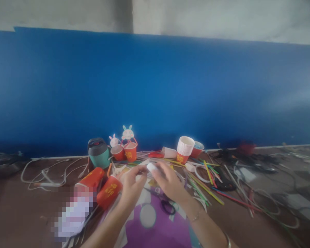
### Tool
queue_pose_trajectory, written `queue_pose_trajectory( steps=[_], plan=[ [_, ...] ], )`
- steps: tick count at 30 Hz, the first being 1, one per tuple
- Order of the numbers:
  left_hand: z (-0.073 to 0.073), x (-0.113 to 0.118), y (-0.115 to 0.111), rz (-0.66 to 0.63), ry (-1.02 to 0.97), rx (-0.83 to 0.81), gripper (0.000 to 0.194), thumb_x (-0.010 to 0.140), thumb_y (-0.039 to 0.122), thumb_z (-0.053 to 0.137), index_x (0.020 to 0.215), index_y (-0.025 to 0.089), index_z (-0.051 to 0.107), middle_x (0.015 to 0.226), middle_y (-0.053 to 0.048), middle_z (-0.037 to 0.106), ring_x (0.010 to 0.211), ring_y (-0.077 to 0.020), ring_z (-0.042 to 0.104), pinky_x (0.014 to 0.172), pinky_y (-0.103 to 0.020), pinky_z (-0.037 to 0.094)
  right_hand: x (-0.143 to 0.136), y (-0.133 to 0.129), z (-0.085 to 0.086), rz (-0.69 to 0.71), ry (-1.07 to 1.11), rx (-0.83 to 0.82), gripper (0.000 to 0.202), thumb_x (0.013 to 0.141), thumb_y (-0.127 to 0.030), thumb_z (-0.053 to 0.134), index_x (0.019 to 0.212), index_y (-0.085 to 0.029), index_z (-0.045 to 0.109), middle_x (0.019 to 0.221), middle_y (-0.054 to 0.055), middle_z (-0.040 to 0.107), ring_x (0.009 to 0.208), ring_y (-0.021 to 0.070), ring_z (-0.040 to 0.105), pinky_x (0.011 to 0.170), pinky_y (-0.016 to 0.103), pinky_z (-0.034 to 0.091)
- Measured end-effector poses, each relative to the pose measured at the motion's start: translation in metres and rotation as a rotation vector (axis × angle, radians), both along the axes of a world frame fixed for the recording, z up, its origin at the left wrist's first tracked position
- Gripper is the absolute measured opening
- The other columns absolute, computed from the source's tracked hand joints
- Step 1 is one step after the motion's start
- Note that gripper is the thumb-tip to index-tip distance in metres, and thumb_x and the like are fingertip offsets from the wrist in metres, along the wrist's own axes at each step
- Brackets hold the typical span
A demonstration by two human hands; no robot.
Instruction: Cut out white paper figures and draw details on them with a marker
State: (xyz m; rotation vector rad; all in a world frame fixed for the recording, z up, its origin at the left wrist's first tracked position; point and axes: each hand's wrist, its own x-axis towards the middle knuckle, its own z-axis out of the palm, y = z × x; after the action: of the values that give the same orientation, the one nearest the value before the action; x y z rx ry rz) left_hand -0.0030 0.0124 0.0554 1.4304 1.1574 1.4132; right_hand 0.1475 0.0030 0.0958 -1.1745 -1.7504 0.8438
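My left hand [134, 179] and my right hand [167, 179] meet at mid-table, fingers pinched together. Between their fingertips is a small white piece [152, 167]; blur hides exactly what it is. Below my right hand lies a pair of scissors [168, 207] with dark handles, partly covered by the hand. It rests on a purple sheet [157, 229] that carries a pale round shape [148, 216]. Left of my left hand, two red paper cups [110, 190] lie on their sides.
At the back stand a teal jar [99, 155] with a dark lid, a red cup [130, 152] with a rabbit face on its handle, and a stack of paper cups [185, 148]. Coloured sticks [206, 189] and a white cable [263, 196] lie to the right. A blue panel [155, 89] closes the back.
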Motion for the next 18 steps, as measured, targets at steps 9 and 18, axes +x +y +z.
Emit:
queue_pose_trajectory(
  steps=[9, 18],
  plan=[
    [0.0012, 0.0034, -0.0011, 0.0, -0.163, -0.082, 0.021, 0.074, 0.029, 0.062, 0.088, 0.017, 0.072, 0.087, -0.006, 0.072, 0.085, -0.0222, 0.063, 0.081, -0.032, 0.045, 0.0005, -0.0016, 0.001, -0.036, -0.06, 0.076, 0.022, 0.09, -0.034, 0.049, 0.103, -0.019, 0.058, 0.088, 0.006, 0.07, 0.087, 0.0219, 0.065, 0.066, 0.027, 0.049],
    [0.0066, 0.007, -0.003, -0.024, -0.352, -0.185, 0.026, 0.071, 0.039, 0.071, 0.078, 0.015, 0.071, 0.075, -0.004, 0.07, 0.072, -0.0168, 0.059, 0.071, -0.026, 0.044, 0.0009, -0.0057, 0.0075, -0.048, -0.162, 0.116, 0.017, 0.087, -0.031, 0.05, 0.099, -0.02, 0.056, 0.086, 0.005, 0.071, 0.077, 0.021, 0.067, 0.064, 0.028, 0.048]
  ],
)
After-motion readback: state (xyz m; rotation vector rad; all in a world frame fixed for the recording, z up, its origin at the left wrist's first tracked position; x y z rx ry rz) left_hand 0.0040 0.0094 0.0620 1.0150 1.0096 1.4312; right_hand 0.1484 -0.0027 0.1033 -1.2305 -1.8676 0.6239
